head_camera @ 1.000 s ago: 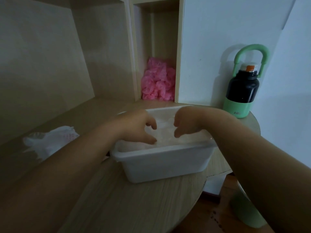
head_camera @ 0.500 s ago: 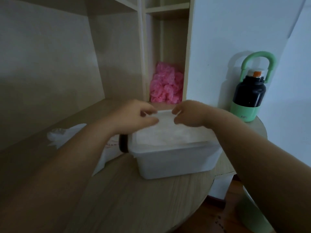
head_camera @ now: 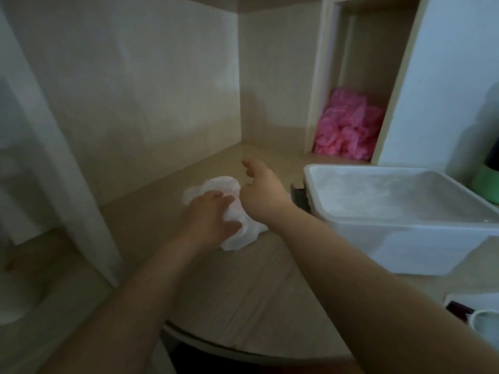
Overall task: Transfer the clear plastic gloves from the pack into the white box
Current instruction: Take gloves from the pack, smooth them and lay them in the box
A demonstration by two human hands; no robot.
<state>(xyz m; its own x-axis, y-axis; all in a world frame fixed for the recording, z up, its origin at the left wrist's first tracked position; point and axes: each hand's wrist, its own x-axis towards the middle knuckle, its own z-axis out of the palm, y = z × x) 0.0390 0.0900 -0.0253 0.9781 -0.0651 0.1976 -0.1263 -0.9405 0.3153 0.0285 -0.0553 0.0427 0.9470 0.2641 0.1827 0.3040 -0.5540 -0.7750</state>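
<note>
The pack of clear plastic gloves [head_camera: 237, 233], a crumpled white plastic bag with faint red print, lies on the wooden desk [head_camera: 243, 287] left of the white box [head_camera: 405, 238]. My left hand [head_camera: 208, 220] rests flat on the pack with straight fingers. My right hand [head_camera: 259, 190] hovers over the pack's right side, fingers loosely spread and holding nothing. The box stands at the right with clear gloves [head_camera: 391, 193] lying inside.
A pink plastic bundle [head_camera: 348, 125] fills a narrow shelf niche behind the box. A small dark object [head_camera: 298, 197] sits against the box's left side. A green-based bottle [head_camera: 488, 182] shows at the right edge. The desk's rounded edge runs along the bottom.
Both hands left the white box and moved left to the pack. The view swung left, so the box now sits at the right.
</note>
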